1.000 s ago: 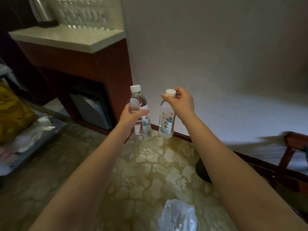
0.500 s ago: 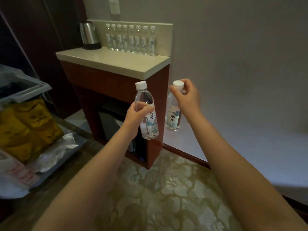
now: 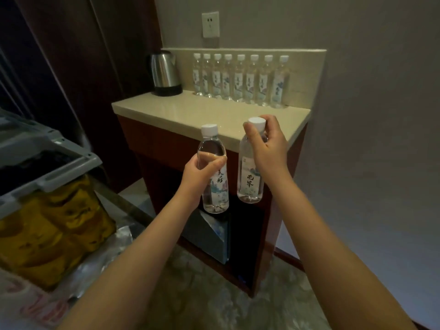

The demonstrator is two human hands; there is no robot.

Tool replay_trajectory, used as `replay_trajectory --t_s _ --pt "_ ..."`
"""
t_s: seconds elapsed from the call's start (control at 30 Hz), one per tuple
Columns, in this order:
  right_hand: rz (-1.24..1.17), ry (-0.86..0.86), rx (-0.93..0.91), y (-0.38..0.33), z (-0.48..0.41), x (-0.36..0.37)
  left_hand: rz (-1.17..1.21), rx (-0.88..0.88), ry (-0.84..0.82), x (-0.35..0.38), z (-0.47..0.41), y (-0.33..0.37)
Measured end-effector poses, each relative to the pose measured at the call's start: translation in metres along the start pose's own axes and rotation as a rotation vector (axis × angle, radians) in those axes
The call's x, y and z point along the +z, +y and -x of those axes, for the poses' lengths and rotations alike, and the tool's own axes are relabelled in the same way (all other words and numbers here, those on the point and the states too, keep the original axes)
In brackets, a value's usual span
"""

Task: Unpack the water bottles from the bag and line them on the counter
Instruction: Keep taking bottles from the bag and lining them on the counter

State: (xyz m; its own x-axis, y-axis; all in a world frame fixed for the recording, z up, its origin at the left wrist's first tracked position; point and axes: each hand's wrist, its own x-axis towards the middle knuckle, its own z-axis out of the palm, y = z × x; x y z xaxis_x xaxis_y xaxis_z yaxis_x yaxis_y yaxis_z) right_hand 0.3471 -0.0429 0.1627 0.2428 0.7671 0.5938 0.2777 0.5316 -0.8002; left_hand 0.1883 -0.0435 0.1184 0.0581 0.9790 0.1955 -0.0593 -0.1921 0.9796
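1. Both hands have come closer to the counter (image 3: 214, 115) since the earlier frame; its top now lies just beyond the fingertips, and the kettle (image 3: 164, 72) and wall socket (image 3: 210, 25) show fully.
2. Left hand (image 3: 200, 177): fingers wrapped around the middle of the left bottle (image 3: 214, 172), thumb across its front; the bottle stands upright, base below the fingers.
3. Right hand (image 3: 269, 148): fingertips pinched on the neck just under the white cap of the right bottle (image 3: 250, 172), which hangs upright below them.
4. Neither bottle touches the counter; the two are just beside each other.
5. Well beyond the fingers, the bottle row (image 3: 240, 79) of eight stands against the backsplash, right of the kettle.
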Motion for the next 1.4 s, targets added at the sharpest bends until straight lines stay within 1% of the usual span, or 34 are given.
replay_trajectory --t_s 0.13,0.27,0.4,0.57,0.67,0.83,1.07,1.23,1.4 --pt "-0.034 0.019 -0.046 -0.005 -0.08 0.056 -0.048 0.059 -0.006 -0.036 -0.084 0.024" --pt "-0.098 0.043 -0.089 0.001 -0.146 0.112 -0.009 0.114 -0.03 -0.073 -0.168 0.037" --pt "-0.109 0.053 -0.129 0.018 -0.201 0.171 0.012 0.168 -0.07 -0.11 -0.255 0.04" --pt "-0.06 0.138 -0.101 0.041 -0.267 0.235 0.022 0.166 -0.093 -0.157 -0.358 0.043" --pt "-0.023 0.158 -0.075 0.061 -0.304 0.264 0.026 0.168 -0.109 -0.174 -0.415 0.04" --pt "0.099 0.154 -0.055 0.108 -0.359 0.296 0.036 0.125 -0.162 -0.185 -0.498 0.017" --pt "0.249 0.192 -0.02 0.173 -0.424 0.326 -0.067 0.104 -0.211 -0.189 -0.592 -0.02" --pt "0.285 0.2 0.039 0.203 -0.444 0.344 -0.132 0.1 -0.305 -0.194 -0.635 -0.04" --pt "0.347 0.253 0.043 0.216 -0.45 0.363 -0.136 0.126 -0.453 -0.2 -0.664 -0.051"
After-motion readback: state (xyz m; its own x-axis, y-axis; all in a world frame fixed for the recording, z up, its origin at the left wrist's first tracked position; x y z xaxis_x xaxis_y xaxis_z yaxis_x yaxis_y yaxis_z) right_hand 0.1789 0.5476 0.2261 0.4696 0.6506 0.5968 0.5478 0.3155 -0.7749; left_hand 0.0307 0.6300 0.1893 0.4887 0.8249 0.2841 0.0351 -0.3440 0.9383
